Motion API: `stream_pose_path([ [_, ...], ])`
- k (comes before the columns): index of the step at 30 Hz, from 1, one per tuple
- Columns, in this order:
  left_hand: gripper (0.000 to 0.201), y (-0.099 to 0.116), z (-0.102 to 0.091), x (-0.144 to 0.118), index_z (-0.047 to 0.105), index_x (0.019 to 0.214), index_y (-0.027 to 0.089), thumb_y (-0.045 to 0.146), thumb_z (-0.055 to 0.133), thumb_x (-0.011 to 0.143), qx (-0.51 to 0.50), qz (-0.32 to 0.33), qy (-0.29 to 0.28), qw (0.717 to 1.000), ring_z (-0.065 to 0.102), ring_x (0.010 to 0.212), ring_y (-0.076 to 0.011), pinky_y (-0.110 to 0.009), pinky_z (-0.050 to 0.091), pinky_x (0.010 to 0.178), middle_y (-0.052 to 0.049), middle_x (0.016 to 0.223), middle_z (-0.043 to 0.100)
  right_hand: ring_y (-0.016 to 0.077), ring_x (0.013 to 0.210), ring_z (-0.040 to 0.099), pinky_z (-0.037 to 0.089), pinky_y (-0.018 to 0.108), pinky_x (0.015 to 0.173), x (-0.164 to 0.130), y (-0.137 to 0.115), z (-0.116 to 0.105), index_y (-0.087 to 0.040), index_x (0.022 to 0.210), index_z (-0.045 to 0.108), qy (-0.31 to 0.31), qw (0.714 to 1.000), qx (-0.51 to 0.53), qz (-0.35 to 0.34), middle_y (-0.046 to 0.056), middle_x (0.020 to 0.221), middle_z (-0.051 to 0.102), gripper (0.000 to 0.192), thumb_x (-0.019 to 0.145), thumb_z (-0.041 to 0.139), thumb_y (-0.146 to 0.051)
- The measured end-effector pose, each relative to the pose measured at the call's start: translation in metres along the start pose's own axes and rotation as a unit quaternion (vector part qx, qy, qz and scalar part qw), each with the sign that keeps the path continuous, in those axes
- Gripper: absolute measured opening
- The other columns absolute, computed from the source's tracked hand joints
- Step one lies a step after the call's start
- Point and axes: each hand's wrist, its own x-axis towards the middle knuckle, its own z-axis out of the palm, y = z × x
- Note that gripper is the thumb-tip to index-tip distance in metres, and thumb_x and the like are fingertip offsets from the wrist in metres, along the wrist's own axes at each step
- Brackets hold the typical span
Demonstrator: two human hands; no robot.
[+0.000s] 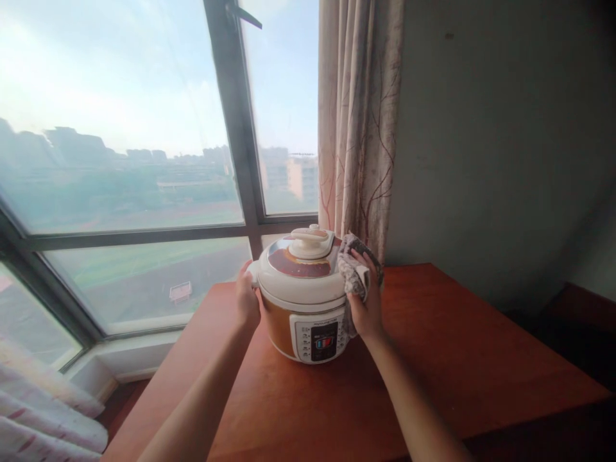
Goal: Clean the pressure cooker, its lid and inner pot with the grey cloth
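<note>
Bare forearms (202, 385) reach over a reddish-brown wooden desk (457, 346), the left hand (248, 301) curled at the cream side handle (253, 274) of a round cream-and-amber electric cooker (280, 324), the right hand (366, 308) clutching a crumpled grey-and-white cloth (353, 273) against its upper right side. The cooker stands nearer the desk's left edge than its right. Wiping its outside appears under way; the next stroke would call for a steady left hold. Beyond, a beige branch-patterned curtain (366, 96) hangs beside a grey-framed window (235, 128).
</note>
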Motion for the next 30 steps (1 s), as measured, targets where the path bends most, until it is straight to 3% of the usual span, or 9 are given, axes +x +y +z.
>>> stream_pose_path([
  [3,0.043,-0.003,0.0,0.001,0.061,0.119,0.021,0.043,0.052,0.083,-0.004,0.008,-0.004,1.0,0.061,0.107,-0.0241,-0.033,0.047,0.091,-0.006,0.108,0.066,0.0279,0.143,0.039,0.024,0.053,0.121,-0.003,0.018,0.003,-0.024,0.144,0.049,0.058,0.993,0.064,0.081,0.009,0.149,0.05,0.055,0.091,0.048,-0.035],
  [6,0.044,-0.005,0.0,0.001,0.061,0.119,0.021,0.045,0.053,0.083,-0.006,0.018,-0.008,1.0,0.061,0.106,-0.0241,-0.034,0.047,0.091,-0.007,0.11,0.066,0.0281,0.141,0.043,0.027,0.05,0.12,-0.035,0.017,0.011,-0.021,0.143,0.049,0.103,0.972,0.111,0.179,0.012,0.15,0.05,0.058,0.088,0.053,-0.039],
  [10,0.045,-0.004,0.001,0.0,0.061,0.119,0.02,0.044,0.054,0.082,-0.024,0.01,-0.005,1.0,0.06,0.106,-0.0245,-0.034,0.046,0.092,-0.007,0.111,0.066,0.0306,0.135,0.049,0.035,0.048,0.115,-0.094,0.012,0.02,-0.019,0.132,0.059,0.156,0.917,0.139,0.34,0.013,0.138,0.061,0.055,0.084,0.058,-0.046],
  [13,0.046,-0.004,0.0,-0.001,0.061,0.119,0.02,0.044,0.055,0.082,-0.021,0.014,-0.009,1.0,0.059,0.108,-0.0242,-0.034,0.045,0.094,-0.007,0.113,0.066,0.0329,0.125,0.058,0.045,0.047,0.105,-0.112,0.022,0.021,-0.018,0.118,0.066,0.172,0.866,0.17,0.437,0.009,0.119,0.071,0.052,0.076,0.064,-0.049],
  [16,0.047,-0.006,-0.003,0.002,0.061,0.12,0.019,0.046,0.054,0.082,-0.004,0.021,-0.012,1.0,0.059,0.105,-0.0229,-0.032,0.045,0.09,-0.007,0.112,0.066,0.0318,0.115,0.064,0.049,0.045,0.096,-0.098,0.042,0.017,-0.019,0.108,0.07,0.16,0.843,0.216,0.466,0.004,0.106,0.076,0.048,0.07,0.067,-0.049],
  [22,0.052,-0.011,-0.005,0.006,0.06,0.12,0.019,0.05,0.055,0.08,-0.006,0.025,-0.022,0.999,0.06,0.089,-0.0207,-0.03,0.045,0.079,-0.005,0.101,0.065,0.0286,0.085,0.07,0.054,0.04,0.077,-0.031,0.091,0.009,-0.02,0.08,0.07,0.088,0.814,0.299,0.49,0.003,0.077,0.075,0.032,0.065,0.068,-0.047],
  [26,0.047,-0.009,-0.002,0.003,0.061,0.118,0.019,0.048,0.055,0.082,-0.01,0.035,-0.008,0.999,0.06,0.091,-0.0214,-0.031,0.045,0.081,-0.005,0.102,0.066,0.0304,0.088,0.071,0.054,0.043,0.077,0.006,0.115,0.013,-0.02,0.075,0.071,0.039,0.809,0.307,0.5,0.006,0.073,0.075,0.03,0.069,0.068,-0.049],
  [30,0.047,-0.007,-0.002,0.001,0.061,0.119,0.019,0.047,0.056,0.082,-0.017,0.021,-0.013,1.0,0.061,0.093,-0.022,-0.032,0.046,0.082,-0.005,0.101,0.066,0.0276,0.096,0.07,0.052,0.039,0.083,0.023,0.123,0.018,-0.019,0.072,0.071,0.03,0.821,0.287,0.492,0.008,0.081,0.077,0.027,0.075,0.069,-0.045],
])
